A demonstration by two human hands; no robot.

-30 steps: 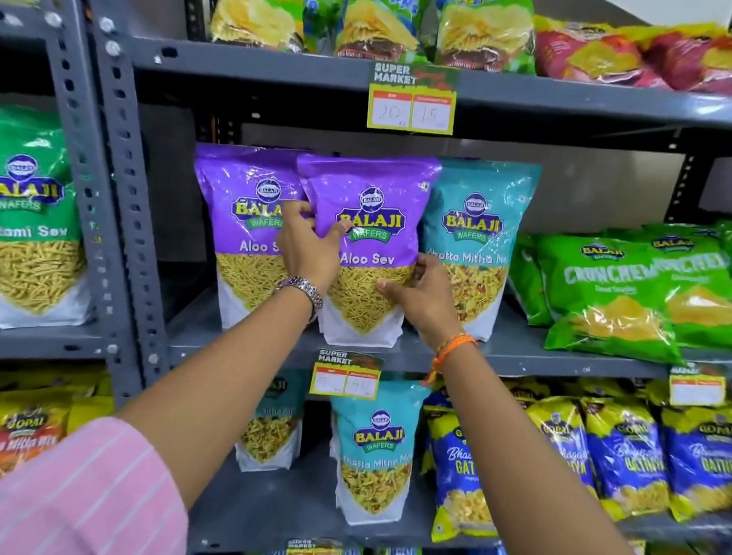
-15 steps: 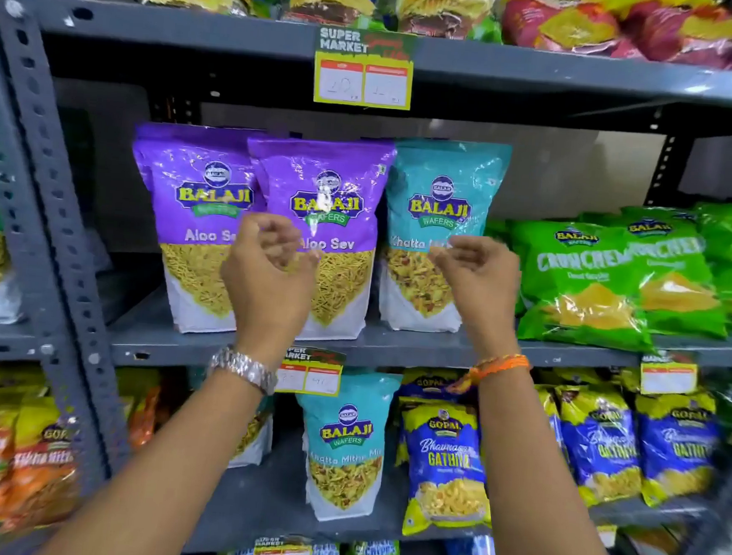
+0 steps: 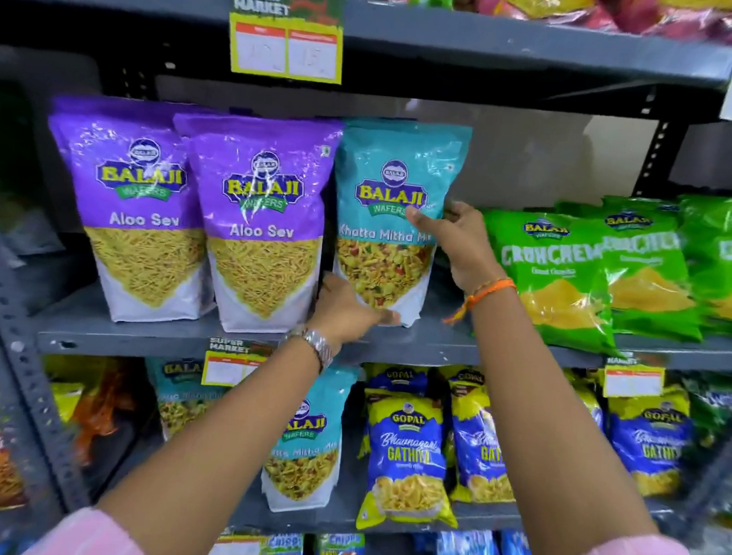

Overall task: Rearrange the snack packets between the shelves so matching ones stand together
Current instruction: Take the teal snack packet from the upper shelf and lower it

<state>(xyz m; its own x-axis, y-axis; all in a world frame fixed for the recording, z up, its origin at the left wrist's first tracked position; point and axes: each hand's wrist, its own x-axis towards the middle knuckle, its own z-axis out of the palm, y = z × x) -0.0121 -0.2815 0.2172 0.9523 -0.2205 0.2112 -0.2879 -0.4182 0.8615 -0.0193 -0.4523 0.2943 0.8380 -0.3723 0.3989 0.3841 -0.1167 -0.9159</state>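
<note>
On the middle shelf [image 3: 437,346] two purple Aloo Sev packets [image 3: 141,211] [image 3: 265,225] stand upright side by side. Right of them stands a teal Khatta Mitha Mix packet [image 3: 389,178]. My right hand [image 3: 458,245] grips its right edge, thumb across the front. My left hand [image 3: 348,313] holds its lower left corner at the shelf. Two more teal Khatta Mitha packets [image 3: 307,443] [image 3: 181,398] stand on the shelf below, partly hidden by my left arm and a price tag.
Green Crunchem packets [image 3: 561,275] lie stacked right of the teal packet. Blue and yellow Gopal Gathiya packets [image 3: 407,460] fill the lower shelf's right side. A grey upright post [image 3: 4,349] bounds the bay on the left. Price tags [image 3: 286,39] hang from the shelf edges.
Both hands left the purple Aloo Sev packet, moved right and took hold of the teal Khatta Mitha packet. The view shifted right.
</note>
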